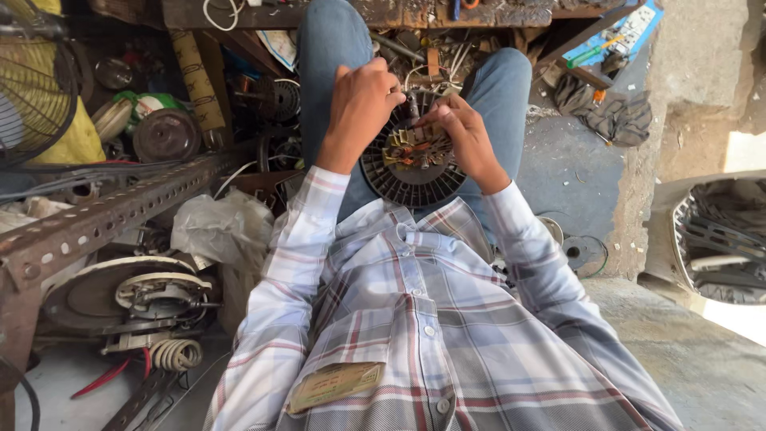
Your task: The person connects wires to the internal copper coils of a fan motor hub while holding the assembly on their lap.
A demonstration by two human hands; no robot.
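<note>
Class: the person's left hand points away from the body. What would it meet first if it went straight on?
Probably the left knee in blue jeans, just beyond the left hand; depth is unclear.

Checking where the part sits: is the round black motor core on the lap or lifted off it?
On the lap: the round black core rests between the thighs, both hands on it.

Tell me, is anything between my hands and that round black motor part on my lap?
Nothing visible is. Your left hand grips the upper rim of the round black motor part, and your right hand rests on the copper windings at its centre. Both touch it directly.
</note>
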